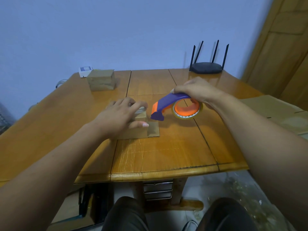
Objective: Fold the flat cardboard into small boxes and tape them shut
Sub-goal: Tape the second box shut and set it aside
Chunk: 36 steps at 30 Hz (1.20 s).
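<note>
I see the small cardboard box (139, 126) near the middle of the bench (175, 147), one flap lying flat toward the right. My left hand (120, 116) presses down on its top, fingers (133, 104) spread flat over the far edge and thumb along the near side, so most of the box top is hidden. My right hand (196, 90) has its fingers clamped over the purple handle of the tape dispenser (168, 105), whose blade end sits just beside the box's right side; whether it touches, I cannot tell. The roll on its orange core carries small printing along the rim, too small to read. A finished taped box (102, 80) stands at the far left corner, with a white-and-blue carton (85, 70) behind it, its label blurred. A black router (206, 67) sits at the far right edge. The near half of the bench is open. Flat cardboard (275, 110) lies off the right edge, cut off by the frame.
</note>
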Each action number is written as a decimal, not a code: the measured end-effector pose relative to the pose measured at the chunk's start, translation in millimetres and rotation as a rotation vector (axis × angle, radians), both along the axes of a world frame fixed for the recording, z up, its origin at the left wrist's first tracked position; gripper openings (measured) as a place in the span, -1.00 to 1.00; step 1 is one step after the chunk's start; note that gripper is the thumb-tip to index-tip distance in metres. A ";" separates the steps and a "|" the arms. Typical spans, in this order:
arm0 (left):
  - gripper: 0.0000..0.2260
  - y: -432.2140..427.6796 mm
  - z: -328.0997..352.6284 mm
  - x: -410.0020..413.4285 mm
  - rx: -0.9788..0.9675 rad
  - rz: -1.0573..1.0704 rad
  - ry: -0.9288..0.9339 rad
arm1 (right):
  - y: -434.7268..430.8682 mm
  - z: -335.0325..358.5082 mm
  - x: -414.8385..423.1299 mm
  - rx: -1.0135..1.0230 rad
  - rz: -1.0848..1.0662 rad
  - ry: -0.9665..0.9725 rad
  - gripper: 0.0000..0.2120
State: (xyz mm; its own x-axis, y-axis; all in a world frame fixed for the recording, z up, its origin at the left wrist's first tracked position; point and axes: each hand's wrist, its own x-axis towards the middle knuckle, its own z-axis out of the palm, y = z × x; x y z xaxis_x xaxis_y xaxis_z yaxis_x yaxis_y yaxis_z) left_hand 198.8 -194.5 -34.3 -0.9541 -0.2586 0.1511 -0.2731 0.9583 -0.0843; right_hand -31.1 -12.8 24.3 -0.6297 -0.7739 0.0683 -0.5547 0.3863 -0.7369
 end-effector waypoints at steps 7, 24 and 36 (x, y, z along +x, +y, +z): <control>-0.30 -0.5 0.0 -1.3 -0.019 -0.018 -0.016 | -29.4 31.1 36.4 0.106 0.076 0.182 -0.68; -0.41 5.9 0.3 -0.7 -0.170 0.083 0.065 | -25.1 -50.4 29.8 -0.022 -0.254 0.500 -0.58; -0.46 16.9 -12.0 -11.3 -0.311 0.085 0.155 | -25.1 -121.5 54.2 0.040 -0.196 0.680 -0.48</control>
State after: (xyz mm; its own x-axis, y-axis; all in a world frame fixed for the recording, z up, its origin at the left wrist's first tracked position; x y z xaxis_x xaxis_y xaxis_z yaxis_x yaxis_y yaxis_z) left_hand 187.5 -177.6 -46.2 -0.8907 -0.2549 0.3765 -0.3830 0.8668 -0.3193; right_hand 23.1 -37.9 -97.1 -0.5855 -0.6604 0.4702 -0.8043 0.5459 -0.2348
